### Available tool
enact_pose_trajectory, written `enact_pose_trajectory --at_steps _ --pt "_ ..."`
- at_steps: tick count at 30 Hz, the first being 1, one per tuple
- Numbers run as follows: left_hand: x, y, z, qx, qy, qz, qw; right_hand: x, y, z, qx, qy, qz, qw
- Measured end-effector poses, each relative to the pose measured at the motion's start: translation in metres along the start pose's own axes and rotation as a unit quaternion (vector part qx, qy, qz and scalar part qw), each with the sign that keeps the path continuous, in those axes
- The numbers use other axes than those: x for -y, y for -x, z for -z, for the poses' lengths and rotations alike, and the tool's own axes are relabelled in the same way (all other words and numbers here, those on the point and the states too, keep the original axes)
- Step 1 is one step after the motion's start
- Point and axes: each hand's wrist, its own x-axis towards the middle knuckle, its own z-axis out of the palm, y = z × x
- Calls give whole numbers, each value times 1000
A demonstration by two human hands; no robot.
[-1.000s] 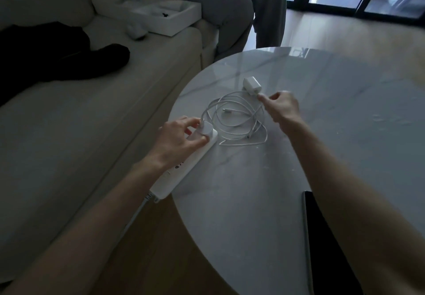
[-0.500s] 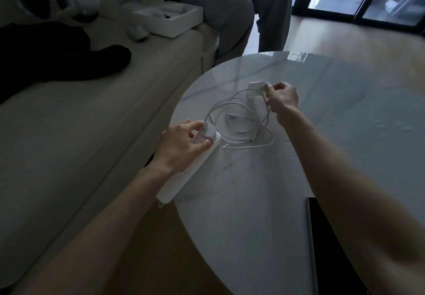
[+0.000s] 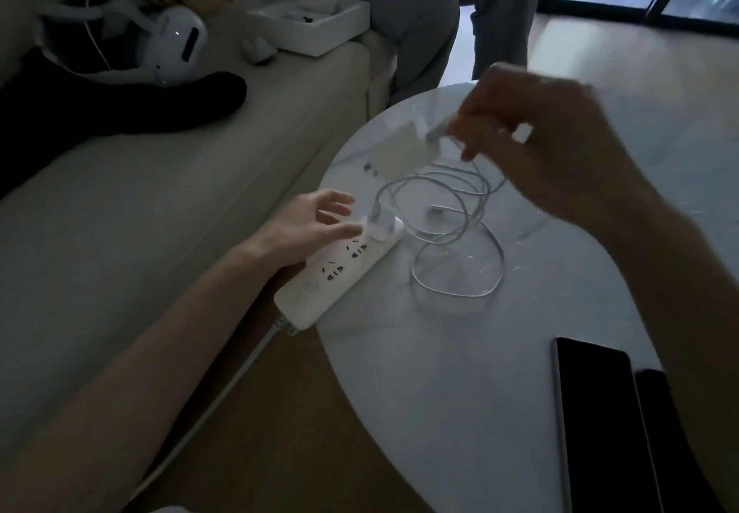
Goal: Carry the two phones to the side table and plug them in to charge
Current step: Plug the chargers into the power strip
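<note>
Two dark phones lie side by side at the table's near right: a larger phone and a second phone half hidden under my right forearm. A white power strip overhangs the round marble table's left edge, with one white plug seated at its far end. My left hand rests on the strip, fingers loose and apart. My right hand, blurred, is raised above the table and pinches a white charger brick by its cable end. Tangled white cables lie below it.
A pale sofa runs along the left with a black garment, a white headset and an open white box. Another person sits at its far end, legs near the table. Wooden floor lies beyond.
My right hand has lifted the charger brick off the table and brought it closer. My left hand has loosened from the seated plug and now lies open on the strip.
</note>
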Motion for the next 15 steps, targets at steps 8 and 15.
enact_pose_trajectory --at_steps 8,15 --pt "13 14 -8 44 -52 2 998 8 6 -64 183 63 18 981" --pt "12 23 -10 -2 -97 -86 992 3 -3 -74 212 118 -12 970"
